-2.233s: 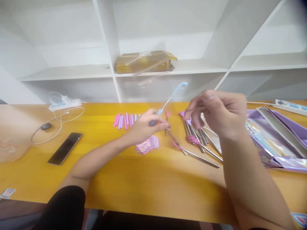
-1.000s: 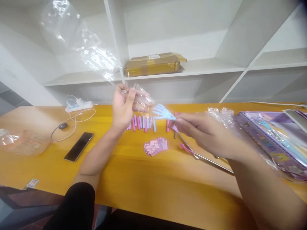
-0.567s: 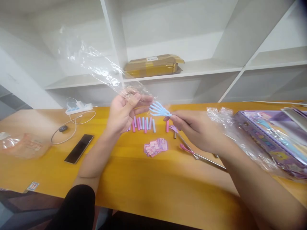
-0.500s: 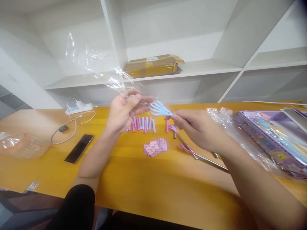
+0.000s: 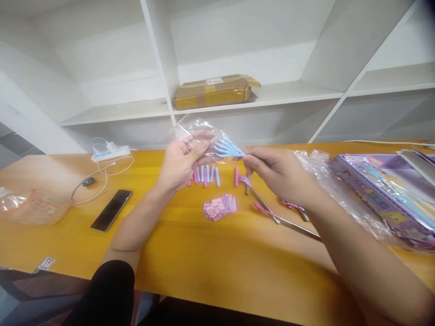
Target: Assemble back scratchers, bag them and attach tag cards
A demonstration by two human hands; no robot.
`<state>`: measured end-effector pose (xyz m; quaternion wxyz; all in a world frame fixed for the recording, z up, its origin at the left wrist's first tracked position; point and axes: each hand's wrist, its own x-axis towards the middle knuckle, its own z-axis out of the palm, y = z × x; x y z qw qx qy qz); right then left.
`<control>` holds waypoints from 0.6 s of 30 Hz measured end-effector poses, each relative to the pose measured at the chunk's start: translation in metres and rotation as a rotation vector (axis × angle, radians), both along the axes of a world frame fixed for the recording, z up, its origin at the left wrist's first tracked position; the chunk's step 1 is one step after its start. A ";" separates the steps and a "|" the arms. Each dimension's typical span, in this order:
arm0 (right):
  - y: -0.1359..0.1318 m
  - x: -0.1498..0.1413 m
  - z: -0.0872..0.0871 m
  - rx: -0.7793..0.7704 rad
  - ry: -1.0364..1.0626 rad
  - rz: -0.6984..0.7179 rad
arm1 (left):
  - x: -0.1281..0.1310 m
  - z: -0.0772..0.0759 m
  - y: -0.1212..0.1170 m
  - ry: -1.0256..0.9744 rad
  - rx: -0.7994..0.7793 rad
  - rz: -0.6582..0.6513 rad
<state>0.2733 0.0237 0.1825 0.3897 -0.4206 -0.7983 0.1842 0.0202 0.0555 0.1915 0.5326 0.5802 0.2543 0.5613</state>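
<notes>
So the pile of pink cards [image 5: 220,207] on the tabletop [image 5: 204,262] is my landmark here. Up above it and a bit beyond, the right hand [image 5: 277,170] has its thumb and fingers pinched tight around a blue scratcher [image 5: 229,148], just behind the spread-out claw end, which points left. The left hand [image 5: 181,165], above and to the left of the cards, is half curled, with a clear plastic bag [image 5: 199,124] caught between thumb and fingers. The claw tips are right up at the bag's edge, but honestly can't tell if they're inside it.

Just past the cards there's a row of short pink, purple and blue tubes [image 5: 205,177], plus a lone pink tube [image 5: 236,176] off to their right. A pink scratcher [image 5: 263,208] lies to the right of the cards, and a purple box [image 5: 374,194] sits way further right. Phone [image 5: 111,210] is well to the left of the cards, lying flat
</notes>
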 end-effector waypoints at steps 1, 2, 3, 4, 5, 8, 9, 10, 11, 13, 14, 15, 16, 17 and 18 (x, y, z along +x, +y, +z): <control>0.000 0.000 -0.001 -0.019 0.014 0.003 | 0.001 -0.001 0.000 0.011 -0.004 -0.003; 0.001 -0.001 -0.002 -0.043 0.031 0.009 | 0.003 -0.002 0.000 0.019 -0.006 -0.009; 0.001 -0.001 -0.003 -0.066 0.055 0.012 | 0.004 -0.004 0.000 0.023 -0.007 -0.016; 0.001 -0.001 -0.004 -0.089 0.082 0.008 | 0.005 -0.005 0.000 0.023 -0.008 -0.022; 0.001 -0.002 -0.005 -0.115 0.111 -0.001 | 0.006 -0.006 0.001 0.018 -0.011 -0.026; 0.000 -0.005 -0.005 -0.199 0.176 -0.037 | 0.010 -0.011 0.002 -0.001 -0.027 -0.037; -0.001 -0.006 -0.005 -0.220 0.186 -0.044 | 0.012 -0.014 0.002 -0.004 -0.040 -0.042; -0.002 -0.008 -0.004 -0.237 0.190 -0.049 | 0.014 -0.016 0.003 0.000 -0.058 -0.048; -0.003 -0.009 -0.004 -0.247 0.192 -0.056 | 0.016 -0.019 0.003 0.006 -0.075 -0.055; -0.004 -0.012 -0.004 -0.259 0.192 -0.073 | 0.020 -0.024 0.003 0.018 -0.095 -0.067; -0.004 -0.012 -0.004 -0.262 0.191 -0.080 | 0.021 -0.026 0.003 0.024 -0.097 -0.072; -0.003 -0.011 -0.004 -0.263 0.188 -0.085 | 0.021 -0.027 0.004 0.028 -0.093 -0.074; -0.002 -0.009 -0.004 -0.263 0.177 -0.088 | 0.020 -0.027 0.004 0.026 -0.080 -0.070; 0.000 -0.006 -0.005 -0.262 0.152 -0.087 | 0.018 -0.025 0.005 0.018 -0.060 -0.057; 0.002 -0.002 -0.005 -0.255 0.112 -0.088 | 0.015 -0.021 0.007 0.003 -0.036 -0.035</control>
